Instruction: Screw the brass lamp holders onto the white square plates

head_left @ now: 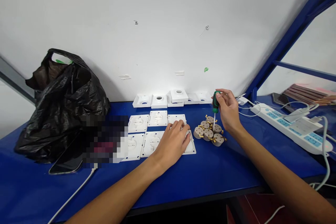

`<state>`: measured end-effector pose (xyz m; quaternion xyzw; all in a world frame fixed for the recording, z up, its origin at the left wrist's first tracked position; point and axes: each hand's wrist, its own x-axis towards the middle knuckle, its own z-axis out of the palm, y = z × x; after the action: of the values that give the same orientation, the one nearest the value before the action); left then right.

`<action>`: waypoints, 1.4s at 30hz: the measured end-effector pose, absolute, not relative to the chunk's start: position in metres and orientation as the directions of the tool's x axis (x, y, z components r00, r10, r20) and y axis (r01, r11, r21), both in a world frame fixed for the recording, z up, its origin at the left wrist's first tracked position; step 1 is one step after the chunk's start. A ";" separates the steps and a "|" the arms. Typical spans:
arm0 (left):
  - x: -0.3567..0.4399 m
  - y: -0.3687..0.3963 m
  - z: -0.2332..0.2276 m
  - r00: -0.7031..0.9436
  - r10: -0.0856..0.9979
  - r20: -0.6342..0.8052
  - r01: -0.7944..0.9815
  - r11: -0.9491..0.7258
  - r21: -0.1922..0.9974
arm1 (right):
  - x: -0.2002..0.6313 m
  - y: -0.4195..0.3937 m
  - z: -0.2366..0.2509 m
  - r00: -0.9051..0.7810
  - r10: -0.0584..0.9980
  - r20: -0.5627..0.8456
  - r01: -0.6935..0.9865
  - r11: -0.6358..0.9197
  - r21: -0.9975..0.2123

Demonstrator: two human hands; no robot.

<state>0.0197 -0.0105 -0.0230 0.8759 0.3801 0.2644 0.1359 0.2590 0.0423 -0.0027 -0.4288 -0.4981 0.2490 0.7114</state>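
Note:
My right hand (229, 110) grips the green-and-black handle of a screwdriver (215, 103). Its shaft points straight down among several round beige pieces with brass tabs (208, 133), which sit bunched together; whether the tip touches one cannot be made out. Over the lower right square white plates, my left hand (172, 142) lies palm down with fingers loosely bent and apart, partly covering a white plate (191, 147). Other white plates (152, 142) are laid out in two rows to its left, showing moulded ridges and small holes.
White box-like covers (159, 101), some with a round hole, line the wall. A black plastic bag (68, 101) and a phone (68, 157) occupy the left, beside a blurred patch. On the right are a white power strip (278, 120), cables and a stack of reddish boards (312, 93).

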 end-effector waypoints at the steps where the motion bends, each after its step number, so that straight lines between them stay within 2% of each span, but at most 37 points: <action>1: 0.020 -0.009 -0.022 0.541 0.752 0.375 0.586 -0.658 0.473 | 0.260 0.043 -0.003 0.389 0.777 0.494 0.076 0.508 -0.858; 6: 0.019 0.001 -0.021 0.372 0.832 0.411 0.552 -0.555 0.622 | 0.266 0.048 -0.007 0.411 0.777 0.476 0.080 0.489 -0.868; 11: 0.017 0.007 -0.023 0.227 0.904 0.363 0.436 -0.427 0.792 | 0.267 0.050 -0.011 0.392 0.801 0.453 0.084 0.459 -0.884; 17: 0.015 0.005 -0.017 0.173 0.931 0.321 0.291 -0.360 0.887 | 0.266 0.049 -0.011 0.370 0.807 0.460 0.121 0.449 -0.885; 31: 0.019 0.006 -0.024 0.203 0.934 0.294 0.195 -0.332 0.923 | 0.256 0.045 -0.013 0.299 0.848 0.438 0.115 0.423 -0.899; 37: 0.019 0.007 -0.027 0.228 0.932 0.282 0.216 -0.331 0.919 | 0.273 0.060 -0.019 0.357 0.876 0.325 0.076 0.320 -0.945; 42: 0.019 0.009 -0.028 0.235 0.931 0.278 0.229 -0.331 0.915 | 0.293 0.072 -0.029 0.320 0.929 0.186 0.059 0.177 -0.982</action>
<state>0.0187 0.0085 -0.0278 0.6813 0.4257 0.4488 0.3913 0.2932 0.0721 -0.0293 -0.5344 -0.4624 0.3552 0.6120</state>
